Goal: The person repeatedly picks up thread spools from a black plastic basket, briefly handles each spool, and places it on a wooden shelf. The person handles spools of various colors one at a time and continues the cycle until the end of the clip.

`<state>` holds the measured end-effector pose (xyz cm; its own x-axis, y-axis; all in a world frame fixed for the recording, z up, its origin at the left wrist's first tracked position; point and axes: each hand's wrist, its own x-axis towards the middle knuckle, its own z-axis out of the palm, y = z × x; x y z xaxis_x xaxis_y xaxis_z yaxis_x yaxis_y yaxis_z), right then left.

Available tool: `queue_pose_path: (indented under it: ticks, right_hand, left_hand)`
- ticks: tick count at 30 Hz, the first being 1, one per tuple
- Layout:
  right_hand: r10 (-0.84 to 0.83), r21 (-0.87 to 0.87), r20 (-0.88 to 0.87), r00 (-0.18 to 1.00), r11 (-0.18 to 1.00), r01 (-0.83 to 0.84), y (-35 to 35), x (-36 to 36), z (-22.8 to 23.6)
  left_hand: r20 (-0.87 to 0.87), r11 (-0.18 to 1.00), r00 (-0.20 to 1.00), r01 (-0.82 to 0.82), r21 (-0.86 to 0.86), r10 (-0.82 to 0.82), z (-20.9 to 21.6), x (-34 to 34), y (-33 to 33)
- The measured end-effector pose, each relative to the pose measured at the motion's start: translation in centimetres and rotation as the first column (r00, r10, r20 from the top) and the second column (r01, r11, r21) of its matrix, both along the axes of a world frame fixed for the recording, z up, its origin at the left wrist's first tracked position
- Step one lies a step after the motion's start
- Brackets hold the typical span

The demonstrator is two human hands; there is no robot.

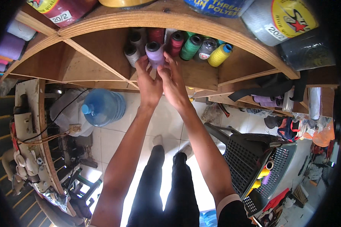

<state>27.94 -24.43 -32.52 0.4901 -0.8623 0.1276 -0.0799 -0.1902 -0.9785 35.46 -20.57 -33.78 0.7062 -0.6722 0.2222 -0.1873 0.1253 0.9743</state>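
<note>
A lavender spool of thread point(155, 56) stands at the front edge of a wooden shelf compartment. My left hand point(149, 85) has its fingers curled against the spool's left side. My right hand point(172, 80) closes on it from the right, so the spool sits between both hands. Grey spools point(132, 56) stand just left of it. To its right are a crimson spool point(175, 44), a green spool point(191, 47), a dark grey spool point(205, 50) and a yellow spool point(220, 55). More spools behind these are partly hidden.
Large thread cones point(267, 20) stand on the shelf above. A blue water jug point(104, 108) is on the tiled floor at left, near a sewing machine point(28, 159). At right, a dark plastic chair point(250, 159) carries several spools. Black fabric strips point(261, 87) hang from the right shelf.
</note>
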Motion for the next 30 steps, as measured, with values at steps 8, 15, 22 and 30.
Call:
queue_pose_path:
  ticks: [8,15,22,30]
  right_hand:
    - [-0.020,0.040,0.037,0.999,0.999,0.019,-2.4,2.0,-1.3]
    - [-0.008,0.096,0.149,0.989,0.995,-0.007,-1.9,1.9,-1.9]
    - [-0.063,0.078,0.184,0.981,0.996,0.049,-1.6,2.2,-3.3]
    - [-0.068,0.181,0.237,0.969,0.983,0.024,-1.3,1.8,-1.9]
  left_hand:
    - [0.092,0.995,0.991,0.097,-0.010,-0.096,-1.5,0.9,-2.4]
    - [0.115,0.992,0.986,0.117,0.038,-0.121,-0.8,0.7,-1.8]
    - [0.404,0.990,0.913,0.005,0.140,-0.062,-1.6,1.1,-1.1]
    - [0.270,0.985,0.963,-0.024,0.170,-0.023,-1.1,0.3,-1.1]
